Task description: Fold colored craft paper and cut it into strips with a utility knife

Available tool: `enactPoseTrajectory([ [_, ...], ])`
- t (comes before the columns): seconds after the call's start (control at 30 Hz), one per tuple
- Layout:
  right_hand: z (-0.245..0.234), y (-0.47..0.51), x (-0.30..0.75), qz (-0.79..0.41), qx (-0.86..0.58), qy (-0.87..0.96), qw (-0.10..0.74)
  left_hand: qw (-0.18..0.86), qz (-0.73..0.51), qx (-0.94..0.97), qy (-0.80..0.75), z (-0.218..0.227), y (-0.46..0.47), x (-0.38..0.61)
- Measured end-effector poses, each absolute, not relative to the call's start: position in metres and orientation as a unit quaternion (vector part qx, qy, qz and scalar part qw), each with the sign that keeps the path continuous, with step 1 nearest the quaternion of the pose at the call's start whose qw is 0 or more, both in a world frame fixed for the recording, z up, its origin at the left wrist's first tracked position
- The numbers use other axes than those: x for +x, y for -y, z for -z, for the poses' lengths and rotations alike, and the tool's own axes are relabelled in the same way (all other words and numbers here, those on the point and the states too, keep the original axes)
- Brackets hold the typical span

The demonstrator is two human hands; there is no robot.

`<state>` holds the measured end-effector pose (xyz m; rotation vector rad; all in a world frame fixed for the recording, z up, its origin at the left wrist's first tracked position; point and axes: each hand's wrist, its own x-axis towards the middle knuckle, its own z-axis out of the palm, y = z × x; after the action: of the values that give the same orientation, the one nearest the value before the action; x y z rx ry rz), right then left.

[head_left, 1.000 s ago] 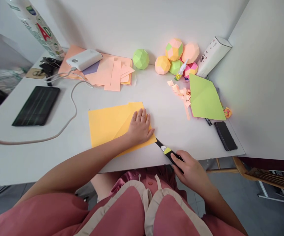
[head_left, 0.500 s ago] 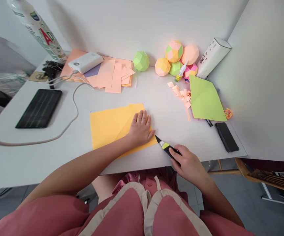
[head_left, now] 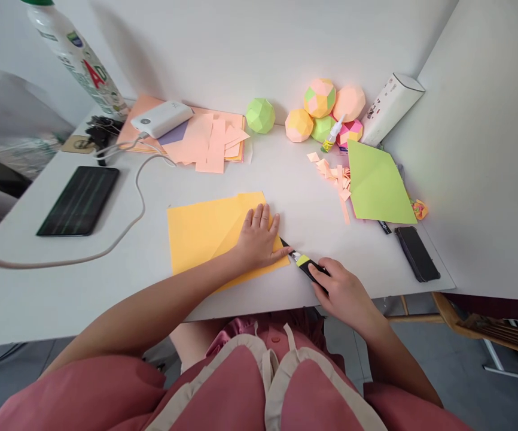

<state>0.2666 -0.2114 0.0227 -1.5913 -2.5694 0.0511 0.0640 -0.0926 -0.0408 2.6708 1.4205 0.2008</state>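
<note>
A folded sheet of yellow-orange paper (head_left: 200, 230) lies on the white desk. My left hand (head_left: 259, 236) rests flat on its right part, fingers spread and the thumb pointing right. In my right hand (head_left: 337, 287) is a black and yellow utility knife (head_left: 304, 261), gripped by its handle. Its dark blade points up and left at the paper's right edge and passes by my left thumb, which hides part of it. Whether the blade is inside the fold I cannot tell.
Small peach paper scraps (head_left: 337, 173) and a green sheet (head_left: 378, 182) lie to the right, near a black phone (head_left: 417, 254). Several paper balls (head_left: 319, 97) and a glue bottle (head_left: 332, 137) stand behind. At left are a tablet (head_left: 79, 200), a cable (head_left: 140, 197) and a power bank (head_left: 162, 118).
The knife's blade has moved up and left along the paper's right edge. My left thumb has stretched out further right, now over the blade. The view has shifted slightly.
</note>
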Motion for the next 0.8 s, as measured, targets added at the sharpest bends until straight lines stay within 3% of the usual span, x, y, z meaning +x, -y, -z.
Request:
enactPoseTrajectory([
  [0.8, -0.023, 0.189, 0.264, -0.066, -0.534, 0.842, 0.037, 0.026, -0.052, 0.906, -0.419, 0.028, 0.068, 0.048],
])
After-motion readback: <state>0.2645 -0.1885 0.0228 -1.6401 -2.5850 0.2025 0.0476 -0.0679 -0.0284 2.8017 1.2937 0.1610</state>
